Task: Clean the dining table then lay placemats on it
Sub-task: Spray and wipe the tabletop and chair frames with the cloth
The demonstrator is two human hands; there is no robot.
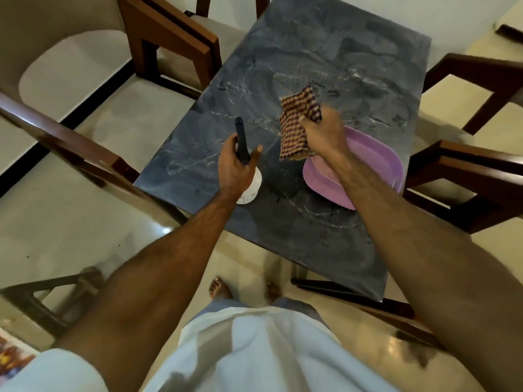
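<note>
Your bare feet (223, 288) stand on the pale tiled floor (70, 230) right at the near edge of the surface (325, 66), a dark marbled top streaked all over with wet swirls and smears. Your left hand (237, 162) is up over the near-left part of that surface, fingers and thumb curled around the black trigger head (241, 140) of a white spray bottle (252, 188); the bottle's white body shows just below your palm. Whether the bottle rests on the surface or hangs in your grip, you can't tell from here. Over on the other side, your right hand (324, 134) is bunched tight on a checked cloth (297, 123), maroon and cream, and the cloth spills out of your grip both above and below the fist, its lower end drooping. It looks lifted rather than pressed flat, though motion blur softens it. Under your right wrist and forearm sits a purple oval plastic tray (376, 165) with a scalloped rim, lying near the right edge of the surface. Farther out the wet top runs on. Wooden chairs (169, 32) with pale seats ring it, left, right and at the far end
</note>
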